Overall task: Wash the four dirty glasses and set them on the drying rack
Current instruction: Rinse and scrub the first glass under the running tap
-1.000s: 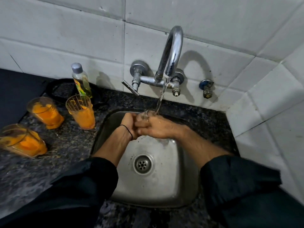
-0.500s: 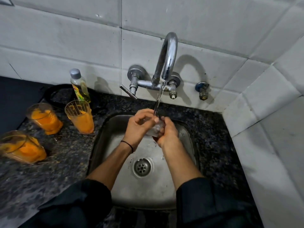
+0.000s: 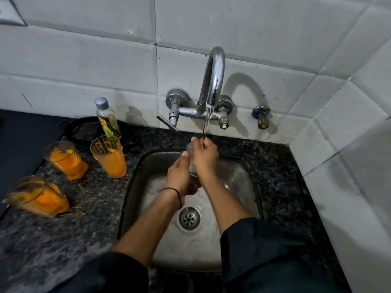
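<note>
Over the sink (image 3: 243, 182), under the running tap (image 3: 213, 81), both hands meet round one clear glass (image 3: 191, 163). The left hand (image 3: 178, 173) curls round its lower part from the left. The right hand (image 3: 204, 158), its back to the camera, wraps the glass from the right and higher up, with fingers reaching the rim. Most of the glass is hidden between them, so only a narrow strip shows. The water (image 3: 207, 121) falls in a thin stream onto the right hand at the top of the glass. A thin black band (image 3: 174, 191) circles the left wrist, and dark sleeves (image 3: 264, 250) cover both arms up to mid-forearm. Below the hands lies the drain (image 3: 189, 218), with wet steel around it.

Left of the sink, on the speckled bench (image 3: 95, 208), three more glasses wait, all coated with orange residue. The right orange glass (image 3: 110, 159) stands upright just beside the sink's edge. The middle orange glass (image 3: 65, 160) stands a little further left. The left orange glass (image 3: 39, 195) sits nearer the camera, apart from the other two, and appears to lean toward the frame's edge. A bottle (image 3: 108, 119) of yellowish liquid with a grey cap stands just behind the right orange glass. Behind it lies a dark ring (image 3: 82, 130) that I cannot identify. On the white tiled wall (image 3: 84, 60), right of the tap, sits a small valve (image 3: 261, 117).
</note>
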A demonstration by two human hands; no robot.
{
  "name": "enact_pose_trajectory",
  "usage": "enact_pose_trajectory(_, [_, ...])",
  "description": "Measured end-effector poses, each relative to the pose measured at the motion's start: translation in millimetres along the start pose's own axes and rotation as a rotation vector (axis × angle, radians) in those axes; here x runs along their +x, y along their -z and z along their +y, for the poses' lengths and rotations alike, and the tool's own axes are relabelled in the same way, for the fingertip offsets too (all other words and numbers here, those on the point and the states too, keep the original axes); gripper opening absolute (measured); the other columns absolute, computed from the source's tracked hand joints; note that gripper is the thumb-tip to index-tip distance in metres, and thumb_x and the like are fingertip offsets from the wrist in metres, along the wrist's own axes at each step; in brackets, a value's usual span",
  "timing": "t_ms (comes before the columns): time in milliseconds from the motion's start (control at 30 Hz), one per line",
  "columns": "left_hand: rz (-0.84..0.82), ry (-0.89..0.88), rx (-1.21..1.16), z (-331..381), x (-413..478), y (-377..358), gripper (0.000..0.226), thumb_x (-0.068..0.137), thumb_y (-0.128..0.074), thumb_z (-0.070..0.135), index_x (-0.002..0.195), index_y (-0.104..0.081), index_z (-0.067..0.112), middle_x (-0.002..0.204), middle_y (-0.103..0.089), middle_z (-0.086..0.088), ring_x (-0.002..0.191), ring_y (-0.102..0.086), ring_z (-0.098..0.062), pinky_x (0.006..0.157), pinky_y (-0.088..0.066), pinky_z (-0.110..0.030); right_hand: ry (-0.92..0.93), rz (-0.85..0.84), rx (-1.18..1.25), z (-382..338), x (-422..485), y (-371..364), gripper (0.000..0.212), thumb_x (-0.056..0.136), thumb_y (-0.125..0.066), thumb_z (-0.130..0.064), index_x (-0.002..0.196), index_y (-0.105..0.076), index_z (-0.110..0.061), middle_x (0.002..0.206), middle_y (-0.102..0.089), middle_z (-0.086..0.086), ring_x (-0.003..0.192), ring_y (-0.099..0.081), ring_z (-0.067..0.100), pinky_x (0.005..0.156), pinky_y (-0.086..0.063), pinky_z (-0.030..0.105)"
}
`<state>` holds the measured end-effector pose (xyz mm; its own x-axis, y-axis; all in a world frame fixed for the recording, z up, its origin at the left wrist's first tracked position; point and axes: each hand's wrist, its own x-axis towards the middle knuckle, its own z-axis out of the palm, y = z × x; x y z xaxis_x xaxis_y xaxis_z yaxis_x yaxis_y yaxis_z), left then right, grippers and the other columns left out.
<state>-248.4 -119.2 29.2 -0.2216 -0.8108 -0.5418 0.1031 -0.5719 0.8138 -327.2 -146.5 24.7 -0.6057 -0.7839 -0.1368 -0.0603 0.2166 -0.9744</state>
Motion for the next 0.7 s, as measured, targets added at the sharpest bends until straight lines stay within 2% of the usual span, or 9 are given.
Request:
enact_pose_trajectory(67, [0.153, -0.332, 0.093, -15.2, -0.3, -2.7, 0.044, 0.103, -0.036, 0.051, 0.131, -0.061, 0.028, 0.102, -0.072, -0.002, 0.08, -0.069, -0.013, 0.06, -0.056, -0.028, 0.107, 0.014, -0.042, -1.2, -12.1, -8.4, 0.031, 0.095, -0.066, -0.028, 0.068, -0.054, -0.02, 0.065, -0.057, -0.004, 0.058, -0.051, 0.006, 0.056, -0.042, 0.02])
enact_pose_trajectory(133, [0.09, -0.474, 0.07, -26.7, -7.0, -0.8, 0.042, 0.104, -0.037, 0.05, 0.142, -0.049, 0.04, 0.122, -0.066, 0.015, 0.1, -0.068, -0.001, 0.074, -0.057, -0.024, 0.105, 0.056, -0.006, -4.1, -13.4, -6.0, 0.037, 0.091, -0.071, -0.03, 0.059, -0.056, -0.021, 0.056, -0.057, -0.005, 0.05, -0.051, 0.005, 0.054, -0.043, 0.022])
enact_pose_trajectory(167, [0.017, -0.459, 0.019, -28.0, -12.8, 1.2, 0.041, 0.103, -0.039, 0.049, 0.144, -0.044, 0.044, 0.12, -0.065, 0.02, 0.097, -0.068, 0.003, 0.071, -0.057, -0.021, 0.062, 0.053, 0.031, -7.3, -12.3, -1.8, 0.039, 0.09, -0.072, -0.032, 0.056, -0.058, -0.02, 0.054, -0.057, -0.003, 0.051, -0.052, 0.01, 0.055, -0.045, 0.027])
enact_pose_trajectory(267, [-0.163, -0.266, -0.078, -19.7, -21.3, 8.2, 0.042, 0.099, -0.042, 0.057, 0.14, -0.045, 0.052, 0.115, -0.071, 0.01, 0.083, -0.074, -0.014, 0.057, -0.056, -0.031, -0.203, -0.051, 0.277, -14.9, -5.1, 16.3, 0.033, 0.091, -0.069, -0.041, 0.069, -0.064, -0.017, 0.067, -0.058, 0.006, 0.066, -0.055, 0.022, 0.063, -0.048, 0.036])
enact_pose_trajectory(333, [-0.221, -0.085, -0.006, -5.9, -15.1, 9.5, 0.052, 0.095, -0.039, 0.068, 0.125, -0.062, 0.032, 0.096, -0.074, 0.0, 0.067, -0.068, -0.017, 0.047, -0.048, -0.025, -0.292, -0.093, 0.361, -11.2, -5.6, 22.3, 0.038, 0.095, -0.062, -0.047, 0.075, -0.063, -0.014, 0.067, -0.06, 0.006, 0.062, -0.059, 0.021, 0.062, -0.051, 0.031])
enact_pose_trajectory(433, [-0.15, 0.103, 0.026, 7.6, -8.9, 4.1, 0.065, 0.094, -0.036, 0.071, 0.087, -0.067, 0.015, 0.061, -0.066, -0.003, 0.048, -0.059, -0.015, 0.043, -0.04, -0.019, -0.024, 0.018, 0.061, 2.5, -9.9, 13.5, 0.043, 0.099, -0.056, -0.042, 0.062, -0.056, -0.021, 0.06, -0.058, -0.003, 0.059, -0.056, 0.016, 0.062, -0.048, 0.035])
enact_pose_trajectory(533, [0.034, -0.248, 0.11, -4.6, 0.2, -3.1, 0.061, 0.098, -0.032, 0.066, 0.095, -0.072, 0.02, 0.08, -0.074, -0.004, 0.071, -0.071, -0.021, 0.055, -0.057, -0.036, 0.384, 0.127, -0.336, 11.9, -20.8, 7.1, 0.041, 0.099, -0.045, -0.051, 0.075, -0.057, -0.019, 0.077, -0.059, 0.0, 0.075, -0.058, 0.018, 0.07, -0.052, 0.042])
enact_pose_trajectory(600, [0.101, -0.354, 0.051, -13.5, 4.9, -6.1, 0.057, 0.099, -0.035, 0.062, 0.093, -0.074, 0.021, 0.084, -0.075, -0.005, 0.08, -0.072, -0.022, 0.064, -0.06, -0.039, 0.537, 0.161, -0.47, 8.3, -21.2, 11.1, 0.048, 0.1, -0.043, -0.052, 0.071, -0.055, -0.016, 0.071, -0.057, 0.002, 0.069, -0.056, 0.02, 0.067, -0.05, 0.042])
enact_pose_trajectory(700, [-0.052, -0.031, -0.218, -15.5, 6.9, -7.4, 0.047, 0.097, -0.047, 0.058, 0.079, -0.067, 0.02, 0.063, -0.066, -0.002, 0.055, -0.064, -0.016, 0.049, -0.054, -0.028, 0.687, 0.133, -0.536, -1.7, -19.0, 20.9, 0.046, 0.099, -0.058, -0.039, 0.06, -0.042, -0.02, 0.057, -0.043, -0.004, 0.054, -0.043, 0.016, 0.055, -0.035, 0.031])
